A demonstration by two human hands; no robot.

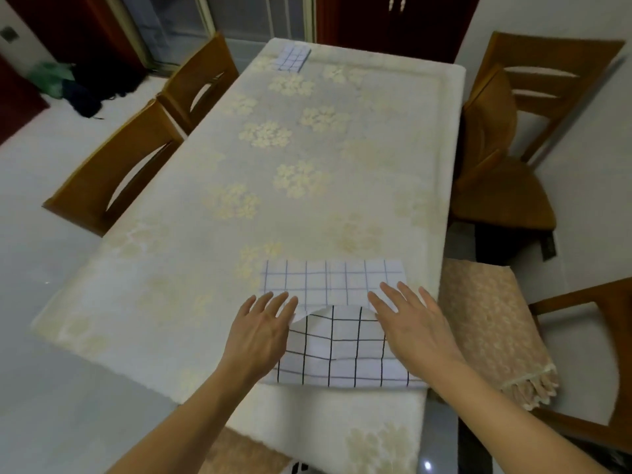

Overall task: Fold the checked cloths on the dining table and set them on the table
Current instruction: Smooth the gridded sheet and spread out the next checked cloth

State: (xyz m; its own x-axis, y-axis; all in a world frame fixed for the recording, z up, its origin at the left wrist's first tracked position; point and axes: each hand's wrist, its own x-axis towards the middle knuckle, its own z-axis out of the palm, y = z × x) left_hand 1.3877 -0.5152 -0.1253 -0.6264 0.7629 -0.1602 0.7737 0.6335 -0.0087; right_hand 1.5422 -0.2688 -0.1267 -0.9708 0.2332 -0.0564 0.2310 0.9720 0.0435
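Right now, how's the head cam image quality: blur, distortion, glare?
Head view: strong wide-angle bowing, table edges and chairs splay outward; dim, flat light; overall soft, far folded cloth fuzzy; near checked cloth grid lines readable; one small glare spot on the floor at bottom edge.

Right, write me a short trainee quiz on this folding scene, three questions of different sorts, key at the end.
1. True or false: both hands lie flat on the near checked cloth.
2. Where is the folded checked cloth? A) far end of the table B) on a chair C) on the floor
3. Fill in: the left hand and right hand have their fingers ____.

Key: 1 true; 2 A; 3 spread.
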